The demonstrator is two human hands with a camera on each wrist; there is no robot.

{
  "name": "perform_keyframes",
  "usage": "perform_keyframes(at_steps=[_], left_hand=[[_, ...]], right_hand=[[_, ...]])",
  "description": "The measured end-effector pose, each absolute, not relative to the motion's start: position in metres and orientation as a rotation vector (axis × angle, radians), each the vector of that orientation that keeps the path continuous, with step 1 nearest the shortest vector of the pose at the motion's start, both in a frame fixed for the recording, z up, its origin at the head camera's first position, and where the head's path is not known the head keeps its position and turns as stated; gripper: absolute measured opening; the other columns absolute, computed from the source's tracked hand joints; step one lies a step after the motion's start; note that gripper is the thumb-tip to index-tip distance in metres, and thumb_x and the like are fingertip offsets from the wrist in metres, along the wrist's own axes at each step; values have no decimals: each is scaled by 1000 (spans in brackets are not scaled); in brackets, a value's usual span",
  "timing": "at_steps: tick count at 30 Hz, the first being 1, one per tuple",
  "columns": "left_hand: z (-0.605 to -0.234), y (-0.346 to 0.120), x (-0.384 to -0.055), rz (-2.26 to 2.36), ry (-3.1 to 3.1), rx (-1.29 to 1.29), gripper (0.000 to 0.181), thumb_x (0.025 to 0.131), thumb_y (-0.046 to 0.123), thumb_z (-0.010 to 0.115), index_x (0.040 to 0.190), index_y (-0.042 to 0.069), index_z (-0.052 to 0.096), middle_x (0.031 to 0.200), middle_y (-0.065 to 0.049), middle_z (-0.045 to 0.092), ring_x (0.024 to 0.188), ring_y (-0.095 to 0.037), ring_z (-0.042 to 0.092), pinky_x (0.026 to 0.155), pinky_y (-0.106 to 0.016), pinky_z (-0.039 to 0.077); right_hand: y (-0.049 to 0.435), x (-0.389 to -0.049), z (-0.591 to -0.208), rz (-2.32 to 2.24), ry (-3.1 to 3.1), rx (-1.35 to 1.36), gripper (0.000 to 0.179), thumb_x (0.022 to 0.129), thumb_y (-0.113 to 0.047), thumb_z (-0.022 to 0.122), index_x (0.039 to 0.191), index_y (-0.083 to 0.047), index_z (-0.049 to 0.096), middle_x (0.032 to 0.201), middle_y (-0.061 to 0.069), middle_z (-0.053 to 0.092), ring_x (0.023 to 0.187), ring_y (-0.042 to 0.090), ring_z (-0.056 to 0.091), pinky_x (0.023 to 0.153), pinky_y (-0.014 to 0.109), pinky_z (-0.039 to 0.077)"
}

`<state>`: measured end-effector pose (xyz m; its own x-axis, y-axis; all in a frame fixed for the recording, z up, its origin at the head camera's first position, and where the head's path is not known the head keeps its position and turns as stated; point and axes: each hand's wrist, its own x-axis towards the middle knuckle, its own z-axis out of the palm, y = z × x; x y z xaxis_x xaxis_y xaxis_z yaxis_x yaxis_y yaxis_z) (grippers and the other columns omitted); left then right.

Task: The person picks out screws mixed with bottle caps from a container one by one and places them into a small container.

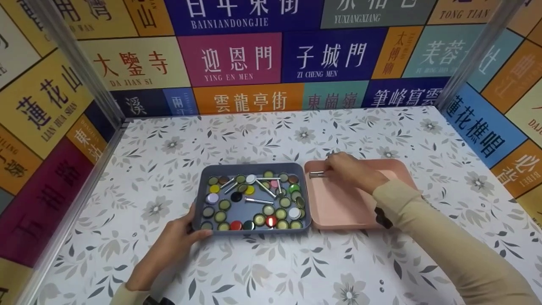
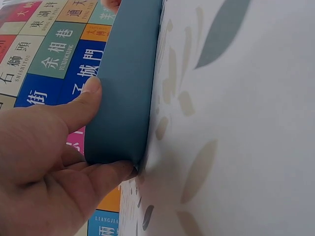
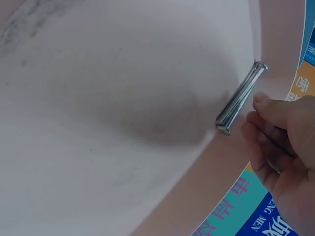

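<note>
My left hand [image 1: 180,235] holds the near left corner of a blue-grey tray [image 1: 254,232]; in the left wrist view the thumb lies on the tray's wall [image 2: 125,83] and the fingers are at its lower edge. Bottle caps [image 1: 224,205] of several colours and several silver bolts [image 1: 259,201] lie inside. Over the far left corner of the pink tray [image 1: 338,207] is my right hand [image 1: 347,169]. Its loosely bent fingers hold nothing visible in the right wrist view. Beside them, slim silver bolts [image 3: 241,98] lie together against the pink wall, apparently two side by side.
The two trays stand side by side on a floral-patterned table cover [image 1: 169,144]. Behind and at both sides rise panels [image 1: 237,59] with coloured signs, joined by metal corner posts [image 1: 95,63].
</note>
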<state>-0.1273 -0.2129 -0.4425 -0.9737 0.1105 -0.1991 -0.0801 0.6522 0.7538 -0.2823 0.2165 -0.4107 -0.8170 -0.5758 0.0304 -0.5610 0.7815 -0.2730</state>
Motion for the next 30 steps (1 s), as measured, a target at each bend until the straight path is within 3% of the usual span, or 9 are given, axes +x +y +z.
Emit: perform_keyframes(at_steps=[11, 23, 30], left_hand=[[-443, -212, -128, 1237, 2632, 5, 90, 92, 28, 73, 156, -3, 18, 135, -23, 63, 114, -23, 66, 96, -37, 51], [-444, -213, -126, 1259, 2658, 55, 87, 92, 25, 73, 157, 0, 20, 132, -20, 66, 115, -24, 67, 96, -35, 52], [-443, -211, -126, 1253, 2658, 28, 87, 92, 27, 74, 157, 1, 21, 132, -19, 66, 114, -23, 67, 96, -38, 52]], right_hand=[[205, -273, -408, -535, 2956, -926, 7, 90, -4, 72, 90, 0, 77, 87, 15, 71, 81, 28, 66, 74, 42, 56], [190, -266, -411, -696, 2963, -1062, 14, 86, -1, 72, 101, 0, 74, 91, 14, 69, 88, 30, 67, 80, 43, 57], [178, -259, -409, -739, 2979, -1111, 13, 86, -1, 71, 98, 4, 72, 91, 17, 66, 87, 31, 67, 79, 43, 57]])
